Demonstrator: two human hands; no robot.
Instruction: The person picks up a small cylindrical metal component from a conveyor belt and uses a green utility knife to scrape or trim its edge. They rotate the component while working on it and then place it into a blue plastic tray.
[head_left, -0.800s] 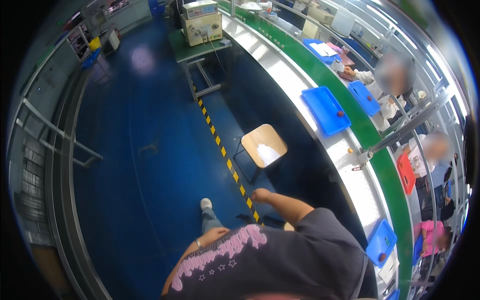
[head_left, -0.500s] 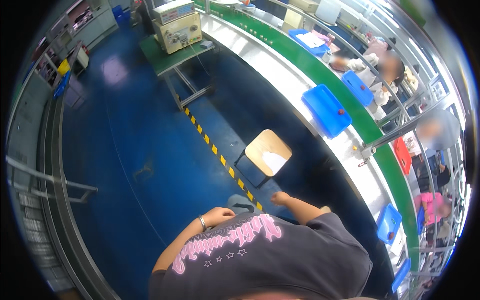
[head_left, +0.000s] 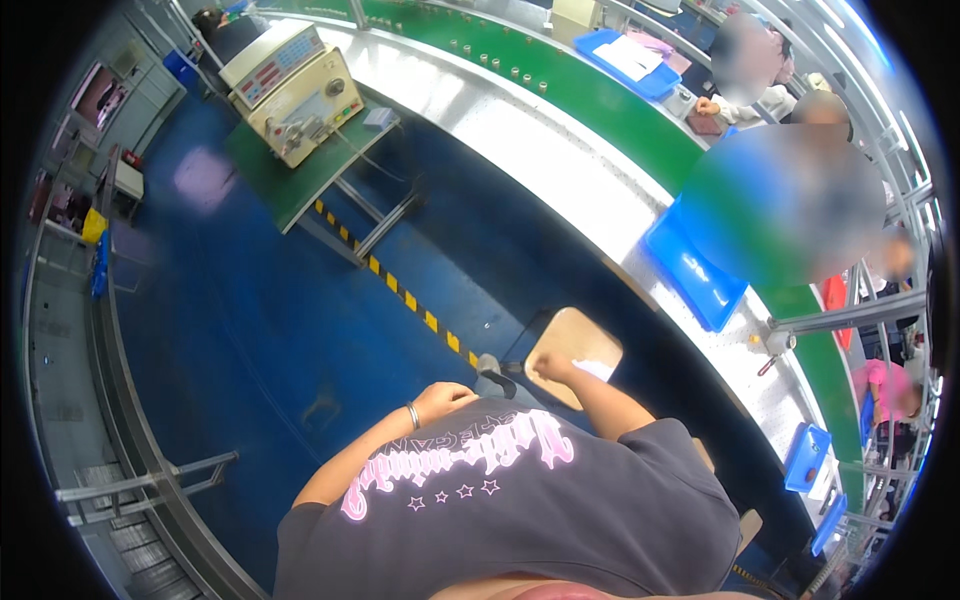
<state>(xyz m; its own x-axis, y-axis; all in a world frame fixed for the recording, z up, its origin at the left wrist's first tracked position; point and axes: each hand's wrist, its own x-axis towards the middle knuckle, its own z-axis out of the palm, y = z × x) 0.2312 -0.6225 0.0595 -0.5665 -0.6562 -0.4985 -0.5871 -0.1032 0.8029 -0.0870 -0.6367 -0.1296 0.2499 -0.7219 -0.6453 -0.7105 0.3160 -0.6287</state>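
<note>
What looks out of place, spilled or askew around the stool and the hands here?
Little stands out. A white scrap lies on the square wooden stool by the right hand; what it is cannot be told. The left hand rests at the dark shirt. No spill shows on the blue floor.

Left hand [head_left: 445, 400] curled against the shirt [head_left: 520, 500]; fingers hidden, grip unclear. Right hand [head_left: 550, 366] fisted over the stool [head_left: 573, 355]; contents can't be told. Stool's near part hidden by the right arm. Shirt cut off at the bottom edge. People beyond the conveyor [head_left: 600, 170] blurred. Small parts on the conveyor's far edge too small to identify.
</note>
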